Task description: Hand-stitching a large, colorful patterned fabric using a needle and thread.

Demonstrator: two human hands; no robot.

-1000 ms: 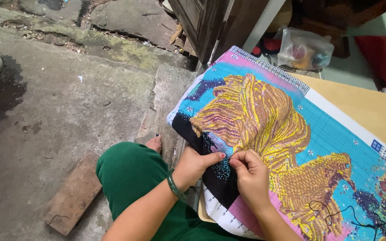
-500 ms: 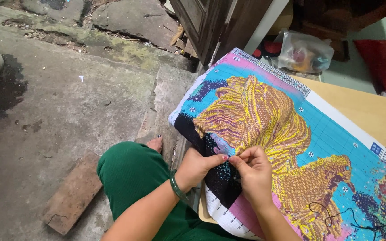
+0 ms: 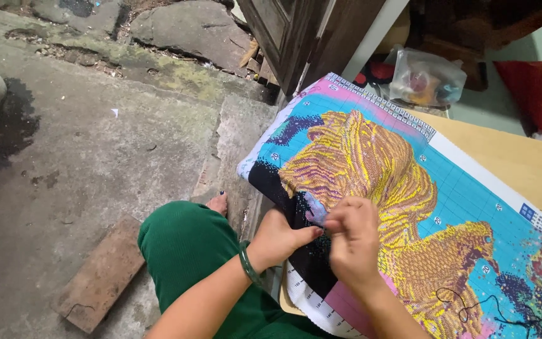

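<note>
right hand [image 3: 354, 242] now lifted a touch and curled tighter than a moment back, fingertips pinched together on what looks like thread, left hand [image 3: 280, 237] pressed flat just beside it, steadying the cross-stitch canvas [image 3: 409, 207] beneath.

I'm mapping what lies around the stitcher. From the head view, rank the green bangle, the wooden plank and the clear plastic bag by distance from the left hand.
1. Green bangle, on the left hand's own wrist.
2. Wooden plank, on the ground to the left.
3. Clear plastic bag, far at upper right.
</note>
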